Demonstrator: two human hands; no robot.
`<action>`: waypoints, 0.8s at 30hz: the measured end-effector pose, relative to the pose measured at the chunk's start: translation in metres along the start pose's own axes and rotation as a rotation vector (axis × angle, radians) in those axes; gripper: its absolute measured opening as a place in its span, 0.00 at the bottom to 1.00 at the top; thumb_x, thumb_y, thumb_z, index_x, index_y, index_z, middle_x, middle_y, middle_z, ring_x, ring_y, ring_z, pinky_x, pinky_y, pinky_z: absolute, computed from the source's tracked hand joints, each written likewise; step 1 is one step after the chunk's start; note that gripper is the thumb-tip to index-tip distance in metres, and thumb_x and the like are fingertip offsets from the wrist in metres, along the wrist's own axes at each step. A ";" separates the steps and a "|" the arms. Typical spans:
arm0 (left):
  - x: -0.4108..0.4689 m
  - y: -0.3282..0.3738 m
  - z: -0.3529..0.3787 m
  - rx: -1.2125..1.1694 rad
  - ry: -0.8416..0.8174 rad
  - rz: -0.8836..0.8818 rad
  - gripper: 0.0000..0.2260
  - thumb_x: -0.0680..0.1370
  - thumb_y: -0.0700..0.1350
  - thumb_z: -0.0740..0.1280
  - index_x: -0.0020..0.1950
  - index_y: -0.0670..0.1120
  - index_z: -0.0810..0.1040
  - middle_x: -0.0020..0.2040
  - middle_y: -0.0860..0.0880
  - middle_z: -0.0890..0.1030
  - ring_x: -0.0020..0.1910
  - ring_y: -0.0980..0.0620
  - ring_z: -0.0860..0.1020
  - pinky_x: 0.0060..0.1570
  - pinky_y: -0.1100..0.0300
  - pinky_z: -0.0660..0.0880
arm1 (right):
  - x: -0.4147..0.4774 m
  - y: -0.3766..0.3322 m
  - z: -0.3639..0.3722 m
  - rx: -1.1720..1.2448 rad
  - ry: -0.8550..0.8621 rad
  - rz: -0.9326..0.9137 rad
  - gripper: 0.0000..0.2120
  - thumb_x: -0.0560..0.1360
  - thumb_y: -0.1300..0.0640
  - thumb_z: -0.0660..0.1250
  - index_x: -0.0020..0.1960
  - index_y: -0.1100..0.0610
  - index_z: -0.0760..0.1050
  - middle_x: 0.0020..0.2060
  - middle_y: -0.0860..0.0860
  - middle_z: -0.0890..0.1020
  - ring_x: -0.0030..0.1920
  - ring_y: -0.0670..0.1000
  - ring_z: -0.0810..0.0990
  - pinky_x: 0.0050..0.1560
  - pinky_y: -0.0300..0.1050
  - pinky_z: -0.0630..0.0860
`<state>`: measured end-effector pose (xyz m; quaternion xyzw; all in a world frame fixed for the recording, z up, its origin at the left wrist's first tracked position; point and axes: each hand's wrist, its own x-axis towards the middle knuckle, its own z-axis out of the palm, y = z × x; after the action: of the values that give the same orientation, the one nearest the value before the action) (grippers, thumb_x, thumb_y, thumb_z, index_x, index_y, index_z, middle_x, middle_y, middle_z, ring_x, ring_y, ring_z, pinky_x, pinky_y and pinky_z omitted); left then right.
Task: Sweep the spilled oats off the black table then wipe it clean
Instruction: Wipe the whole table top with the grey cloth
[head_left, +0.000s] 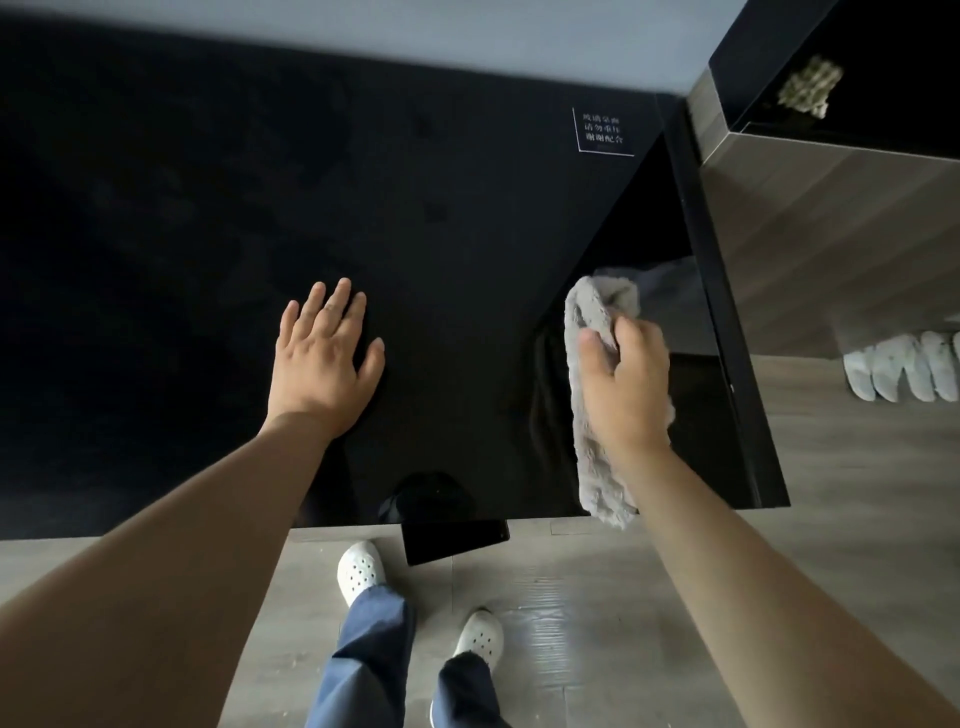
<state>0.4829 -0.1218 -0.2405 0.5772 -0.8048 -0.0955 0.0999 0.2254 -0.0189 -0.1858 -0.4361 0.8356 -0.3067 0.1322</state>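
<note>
Grip of right hand on grey cloth, fingertips out of sight

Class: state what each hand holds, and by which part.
The right hand grips the fluffy grey cloth near its upper end; left hand rests flat on the glossy black table, holding nothing.

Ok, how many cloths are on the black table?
1: a grey cloth near the right front corner of the table, gripped by the right hand. The left hand lies flat on the table, holding nothing. None seem hidden.
</note>
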 end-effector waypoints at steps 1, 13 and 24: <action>0.000 0.000 0.000 -0.008 0.009 -0.002 0.28 0.79 0.57 0.50 0.75 0.45 0.63 0.77 0.46 0.60 0.77 0.46 0.53 0.76 0.49 0.47 | 0.015 0.008 0.007 -0.177 -0.083 0.038 0.24 0.77 0.41 0.60 0.68 0.53 0.68 0.67 0.53 0.69 0.66 0.56 0.68 0.64 0.57 0.68; 0.000 -0.002 -0.001 -0.022 0.044 0.002 0.24 0.80 0.53 0.57 0.74 0.45 0.66 0.76 0.46 0.62 0.77 0.45 0.56 0.76 0.48 0.49 | -0.091 0.019 0.038 -0.245 -0.058 -0.410 0.17 0.79 0.49 0.57 0.64 0.51 0.75 0.57 0.48 0.77 0.53 0.49 0.74 0.50 0.43 0.72; 0.001 -0.005 -0.008 -0.090 -0.014 0.017 0.28 0.78 0.58 0.54 0.74 0.44 0.66 0.76 0.46 0.63 0.77 0.45 0.56 0.76 0.48 0.49 | -0.074 -0.031 0.003 0.361 -0.266 -0.159 0.07 0.78 0.59 0.64 0.51 0.54 0.81 0.41 0.40 0.82 0.45 0.38 0.80 0.47 0.31 0.74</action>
<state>0.4890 -0.1248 -0.2341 0.5647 -0.8051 -0.1348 0.1212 0.2901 0.0267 -0.1726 -0.5064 0.7054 -0.4005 0.2924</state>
